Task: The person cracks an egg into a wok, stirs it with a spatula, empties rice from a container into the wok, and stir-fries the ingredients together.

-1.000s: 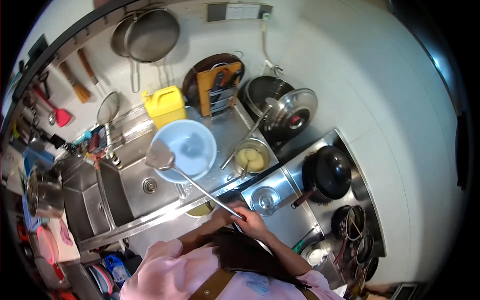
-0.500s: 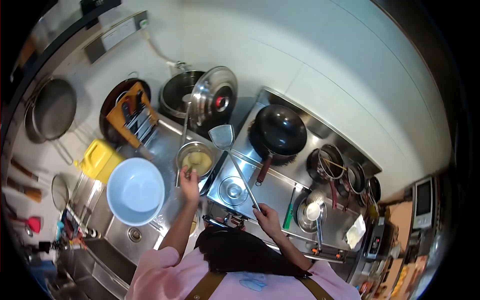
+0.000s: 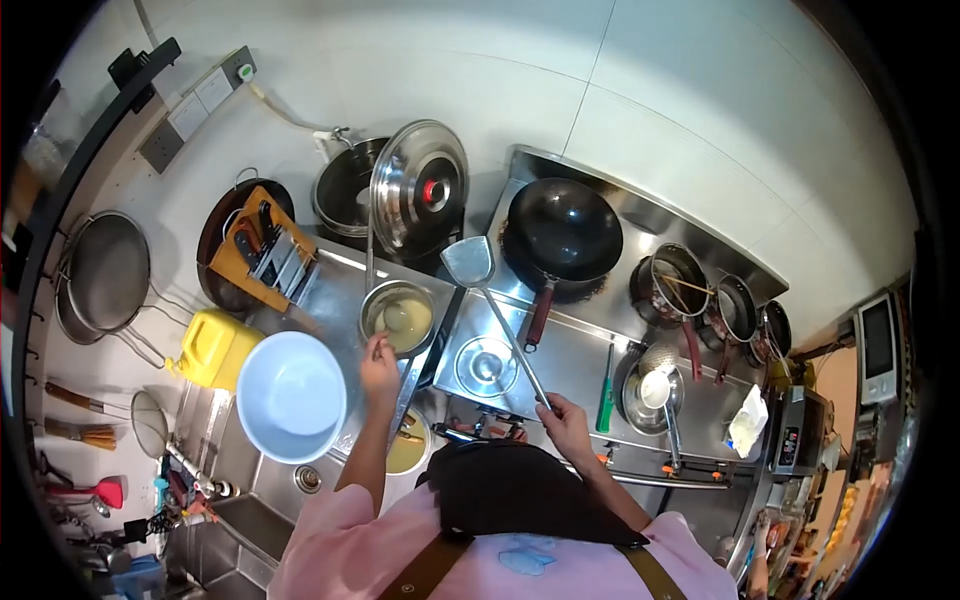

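My left hand (image 3: 379,370) is closed at the near rim of a steel bowl (image 3: 368,338), on the short handle of a spoon (image 3: 396,320). The spoon's rounded end sits in pale yellow liquid in that bowl. My right hand (image 3: 567,424) grips the end of a long metal wok spatula (image 3: 513,338). Its broad blade points away from me, between the lidded pot and the stove, held above the counter. Beyond it a black wok (image 3: 565,232) rests on the burner, its dark red handle toward me.
A light blue basin (image 3: 291,398) and yellow jug (image 3: 214,347) stand left. Behind are a knife block (image 3: 262,250) and a large pot with its lid (image 3: 420,190) tilted. Several saucepans (image 3: 668,285), a green-handled tool (image 3: 606,400) and a ladle (image 3: 660,395) are right. Another container (image 3: 408,455) is below my left arm.
The view has shifted, so the scene sits differently in the frame. The spoon's rounded end now shows more plainly in the bowl. Both hands keep their holds.
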Tool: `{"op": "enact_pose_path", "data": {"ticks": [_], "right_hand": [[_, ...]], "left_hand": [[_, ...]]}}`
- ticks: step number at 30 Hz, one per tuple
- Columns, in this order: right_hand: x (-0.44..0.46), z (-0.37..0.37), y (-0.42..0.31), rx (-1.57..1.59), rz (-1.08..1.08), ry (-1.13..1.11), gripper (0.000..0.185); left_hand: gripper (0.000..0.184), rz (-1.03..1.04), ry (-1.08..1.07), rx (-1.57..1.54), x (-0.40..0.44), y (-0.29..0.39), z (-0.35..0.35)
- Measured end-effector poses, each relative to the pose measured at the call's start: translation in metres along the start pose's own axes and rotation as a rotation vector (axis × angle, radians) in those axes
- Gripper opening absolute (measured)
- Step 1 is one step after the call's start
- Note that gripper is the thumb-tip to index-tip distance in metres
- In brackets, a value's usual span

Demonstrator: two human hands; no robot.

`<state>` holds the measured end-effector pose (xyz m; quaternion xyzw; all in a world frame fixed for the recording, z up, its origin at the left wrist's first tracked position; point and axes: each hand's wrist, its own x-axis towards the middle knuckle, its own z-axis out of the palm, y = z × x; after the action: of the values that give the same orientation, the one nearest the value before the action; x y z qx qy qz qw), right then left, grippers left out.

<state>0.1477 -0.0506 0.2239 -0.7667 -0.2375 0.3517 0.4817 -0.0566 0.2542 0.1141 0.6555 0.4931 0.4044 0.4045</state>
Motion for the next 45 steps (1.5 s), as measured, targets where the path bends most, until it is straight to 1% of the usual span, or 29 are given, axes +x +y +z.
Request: {"op": "enact_pose_path", "data": {"ticks": [2,6,9,12,15,18,21,24,27,33,35,37,40,44,45], "right_hand": [[0.001,-0.003,-0.009,-0.035,0.045,-0.053,0.032],[0.008,0.0,-0.01,-0.062,0.01,-0.089,0.031],[0.009,0.001,-0.015,-0.08,-0.009,-0.119,0.03],[0.009,0.001,-0.019,-0.113,-0.009,-0.132,0.031],[0.009,0.003,-0.018,-0.144,-0.04,-0.116,0.032],[0.009,0.003,-0.017,-0.14,-0.019,-0.111,0.032],[0.012,0.001,-0.019,-0.147,-0.023,-0.122,0.032],[0.014,-0.001,-0.02,-0.163,-0.032,-0.132,0.032],[0.015,-0.001,-0.019,-0.168,-0.044,-0.131,0.032],[0.013,-0.002,-0.023,-0.223,-0.119,-0.103,0.032],[0.013,-0.002,-0.036,-0.266,-0.143,-0.096,0.031],[0.018,0.002,-0.031,-0.332,-0.213,-0.056,0.03],[0.024,0.008,-0.029,-0.383,-0.265,-0.058,0.029],[0.029,0.015,-0.033,-0.409,-0.243,-0.114,0.029],[0.03,0.018,-0.031,-0.445,-0.267,-0.087,0.029]], "left_hand": [[0.029,0.127,-0.015,0.113,-0.001,0.003,0.001],[0.032,-0.041,-0.093,-0.055,-0.001,0.014,0.009],[0.031,-0.143,-0.093,-0.194,0.0,0.016,0.013],[0.03,-0.268,-0.019,-0.396,0.0,0.016,0.011],[0.029,-0.213,0.023,-0.403,-0.002,0.016,0.004],[0.027,-0.126,0.028,-0.261,-0.002,0.015,0.0],[0.028,-0.213,0.009,-0.242,0.006,0.009,0.004],[0.029,-0.317,0.022,-0.381,0.017,0.0,0.017],[0.03,-0.357,0.021,-0.438,0.025,-0.002,0.024],[0.028,-0.289,0.114,-0.489,0.007,0.008,0.005],[0.028,-0.237,0.117,-0.428,-0.001,0.016,-0.006],[0.027,-0.205,0.118,-0.368,-0.007,0.034,-0.015],[0.027,-0.163,0.107,-0.364,-0.012,0.044,-0.026],[0.027,-0.212,0.133,-0.424,-0.009,0.052,-0.033],[0.027,-0.23,0.144,-0.435,-0.008,0.054,-0.034]]}}
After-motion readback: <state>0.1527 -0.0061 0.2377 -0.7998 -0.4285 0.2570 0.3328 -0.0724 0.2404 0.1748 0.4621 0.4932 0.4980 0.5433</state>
